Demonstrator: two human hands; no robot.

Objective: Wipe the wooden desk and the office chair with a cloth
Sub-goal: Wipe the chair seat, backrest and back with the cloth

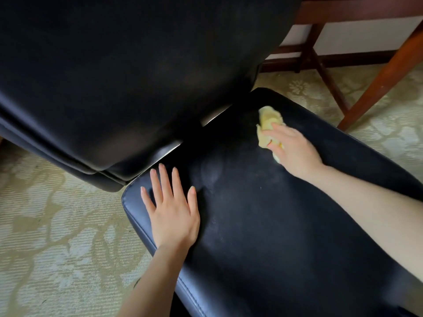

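Head view: the right hand (295, 149) presses a yellow cloth (267, 120) onto the far side of the chair seat (263, 225). Its fingers are bent over the cloth, and bunched fabric shows between them and under the palm. The hand is a little blurred, so the exact grip is hard to read. The left hand (172, 213) lies flat and wide on the near-left corner of the seat, fingers spread and straight, holding nothing. It is well apart from the right hand. The backrest (126, 76) rises just beyond the left fingertips. The desk (384, 76) stands past the right hand, and only its underframe is visible. Patterned carpet (57, 225) lies to the left of the left hand.

What could go wrong:
- The cloth is wadded small, so it could leave strips of the seat unwiped.
- A loose edge could slip out from under the fingers on the slick surface.
- If it is a swivel chair, a hard push from the right hand could turn or roll it once the left hand eases its bracing.
- The gap between seat and backrest is easy to skip.
- The pictures do not show whether the desk top has been wiped.

Count: one cloth, one chair with one seat and one backrest, two hands, one desk with three wooden leg pieces showing.
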